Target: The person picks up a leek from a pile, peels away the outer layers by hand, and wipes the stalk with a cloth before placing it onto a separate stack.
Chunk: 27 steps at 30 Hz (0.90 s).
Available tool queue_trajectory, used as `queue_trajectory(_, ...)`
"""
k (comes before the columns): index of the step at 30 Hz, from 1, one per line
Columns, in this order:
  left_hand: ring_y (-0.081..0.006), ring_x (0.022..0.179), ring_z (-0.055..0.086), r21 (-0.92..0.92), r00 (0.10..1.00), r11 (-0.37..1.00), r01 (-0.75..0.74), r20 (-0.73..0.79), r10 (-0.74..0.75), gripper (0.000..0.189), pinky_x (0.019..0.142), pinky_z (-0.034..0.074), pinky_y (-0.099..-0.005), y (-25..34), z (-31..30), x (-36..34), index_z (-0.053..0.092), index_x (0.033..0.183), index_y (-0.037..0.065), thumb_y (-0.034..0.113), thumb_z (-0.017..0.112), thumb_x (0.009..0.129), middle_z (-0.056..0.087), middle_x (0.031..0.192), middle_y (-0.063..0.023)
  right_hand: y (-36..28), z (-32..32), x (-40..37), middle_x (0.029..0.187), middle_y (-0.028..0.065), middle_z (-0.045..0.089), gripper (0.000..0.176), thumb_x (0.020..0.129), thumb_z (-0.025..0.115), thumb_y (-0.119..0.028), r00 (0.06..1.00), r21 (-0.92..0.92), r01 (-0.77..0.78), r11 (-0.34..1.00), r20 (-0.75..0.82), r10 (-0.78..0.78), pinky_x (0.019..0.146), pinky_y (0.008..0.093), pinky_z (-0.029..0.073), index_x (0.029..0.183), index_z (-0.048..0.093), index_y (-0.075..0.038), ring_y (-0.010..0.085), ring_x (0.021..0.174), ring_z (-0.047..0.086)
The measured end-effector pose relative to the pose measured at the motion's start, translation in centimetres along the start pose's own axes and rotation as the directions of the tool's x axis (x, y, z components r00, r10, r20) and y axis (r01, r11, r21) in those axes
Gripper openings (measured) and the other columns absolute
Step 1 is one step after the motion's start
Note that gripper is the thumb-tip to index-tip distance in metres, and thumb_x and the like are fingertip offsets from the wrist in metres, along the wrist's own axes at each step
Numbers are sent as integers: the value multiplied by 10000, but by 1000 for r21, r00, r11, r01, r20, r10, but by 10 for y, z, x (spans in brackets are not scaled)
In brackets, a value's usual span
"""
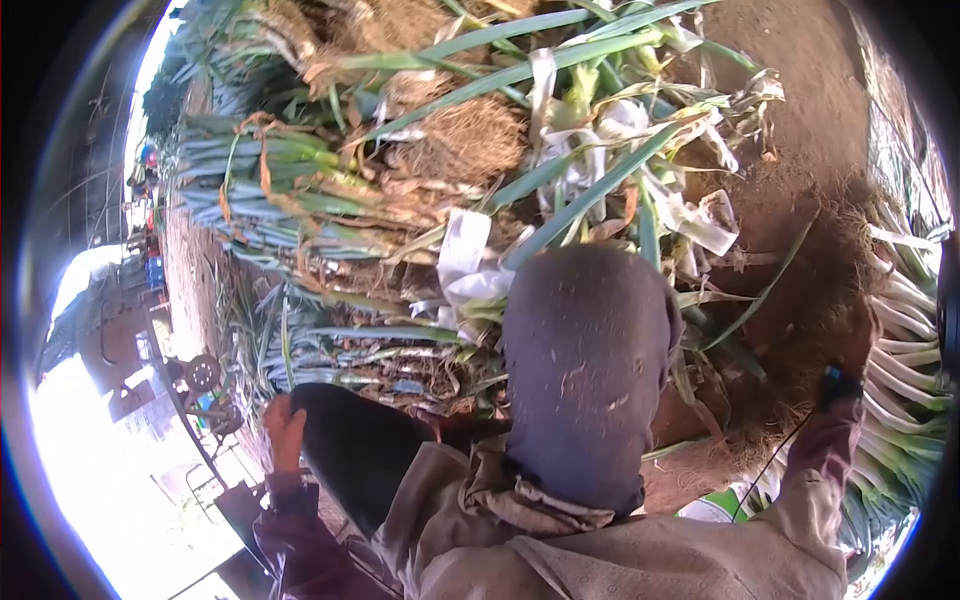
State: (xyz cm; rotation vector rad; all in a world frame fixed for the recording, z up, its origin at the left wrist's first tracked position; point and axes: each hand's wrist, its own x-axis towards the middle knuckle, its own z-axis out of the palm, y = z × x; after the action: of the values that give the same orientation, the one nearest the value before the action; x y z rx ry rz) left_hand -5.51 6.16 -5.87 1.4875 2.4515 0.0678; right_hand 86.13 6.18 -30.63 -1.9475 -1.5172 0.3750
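Note:
My left hand [285, 430] rests against the outer side of my dark-clad left knee [350, 435], its fingers curled in and nothing visible in them. At the right, my right hand [862, 335] is in shadow beside the root ends of a row of leeks [905, 345]. Its fingers blend into the brown roots, so their grip cannot be made out. A dark band with a small blue spot is at that wrist. Beyond my raised right knee [590, 360] lie loose green leaves [600, 185] and pale, limp strips [705, 225].
Stacked leeks [270, 180] fill the upper left, with tangled brown roots [460, 140] beside them. Bare brown soil [800, 110] shows at the upper right. Wheeled equipment [203, 375] stands at the left. Part of a green and white object [710, 508] is behind my right leg.

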Motion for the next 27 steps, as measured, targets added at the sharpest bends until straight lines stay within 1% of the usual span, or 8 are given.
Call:
queue_trajectory(5, -314, 848, 641, 124, 986, 978, -166, 38, 162, 332, 759, 502, -381, 68, 33, -8, 625, 1042, 22, 108, 697, 729, 658, 953, -165, -175, 76, -15, 812, 92, 640, 370, 783, 645, -320, 850, -220, 526, 822, 94, -519, 687, 351, 481, 966, 636, 2, 254, 737, 613)
queue_trajectory(6, -340, 843, 639, 237, 972, 943, -233, 82, 220, 327, 770, 502, -386, 87, 39, -10, 631, 1039, 38, 111, 697, 728, 659, 950, -173, -159, 101, -40, 808, 107, 630, 323, 765, 650, -252, 986, 211, 61, 976, 138, -91, 650, 322, 481, 949, 641, 13, 244, 730, 620)
queue_trajectory(8, -363, 897, 624, 147, 933, 923, -356, 121, 340, 336, 781, 499, -411, 75, 68, -10, 641, 1035, 55, 142, 690, 715, 659, 984, -161, -163, 127, -73, 775, 116, 619, 249, 751, 651, -180, 819, 517, -558, 649, 471, 329, 597, 292, 477, 899, 651, 21, 205, 693, 618)
queue_trajectory(11, -355, 951, 607, 105, 919, 935, -340, 247, 306, 345, 808, 487, -442, 61, 119, -5, 637, 1019, 67, 184, 660, 695, 646, 1005, -153, -245, 135, -94, 655, -19, 538, 217, 830, 585, -217, 516, 318, -805, 501, 793, 325, 544, 238, 391, 758, 641, -20, 78, 596, 487)
queue_trajectory(13, -364, 928, 599, 14, 894, 909, -416, 187, 407, 298, 793, 483, -467, 53, 156, -5, 619, 955, 75, 200, 644, 686, 628, 966, -155, -202, 151, -119, 630, -16, 534, 217, 832, 583, -209, 579, 295, -544, 785, 809, 98, 532, 243, 396, 727, 632, -25, 86, 586, 497)
queue_trajectory(19, -359, 952, 571, 93, 903, 949, -301, 347, 252, 253, 756, 470, -475, 62, 235, 16, 587, 898, 69, 132, 622, 655, 593, 937, -154, -226, 111, -129, 617, -23, 509, 169, 830, 541, -157, 617, 226, -647, 729, 716, 326, 523, 246, 397, 717, 583, -38, 77, 555, 470)
queue_trajectory(22, -336, 969, 538, 283, 854, 806, -519, 217, 474, 231, 783, 441, -454, 55, 274, 10, 581, 891, 76, 130, 615, 669, 581, 931, -129, -237, 90, -133, 595, -9, 521, 182, 827, 526, -146, 691, 87, -484, 870, 648, 320, 500, 251, 391, 707, 565, -14, 73, 536, 474)
queue_trajectory(27, -298, 962, 504, 257, 831, 791, -555, 145, 537, 206, 831, 391, -465, 44, 296, 3, 593, 890, 86, 153, 618, 698, 562, 941, -113, -280, 58, -119, 666, 61, 624, 198, 877, 550, -162, 738, -66, -428, 901, 549, 391, 507, 260, 462, 795, 638, -6, 106, 592, 595)
